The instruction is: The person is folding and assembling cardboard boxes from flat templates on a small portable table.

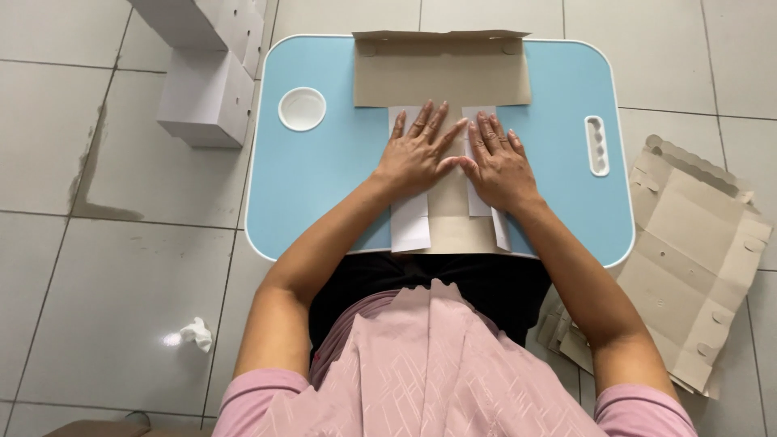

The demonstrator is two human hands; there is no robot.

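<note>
The person is sitting at a small light-blue worktop [324, 186] in the middle of the frame, and both hands are lying flat on one unfolded cardboard box blank [445, 81]. The left hand [414, 155] and the right hand [500, 162] are side by side, thumbs nearly touching, fingers [429, 121] stretched out and released, gripping nothing. They are pressing down, which I judge is to hold two side flaps folded inward over the brown middle panel; the flaps are showing their white faces on either side of the wrists. The blank's far panel is standing up along the upper edge of the worktop, probably because its crease has been bent.

One round white recess [302, 108] is sitting at the upper left of the worktop and one slotted white handle [597, 146] at its right. At the upper left of the frame, finished white boxes [206, 93] are piled on the tiled floor; I am counting at least two, the rest being cut off. At the lower right, a stack of flat blanks [696, 243] is waiting within reach, too overlapped to count. One crumpled white scrap [197, 333] is lying at lower left.
</note>
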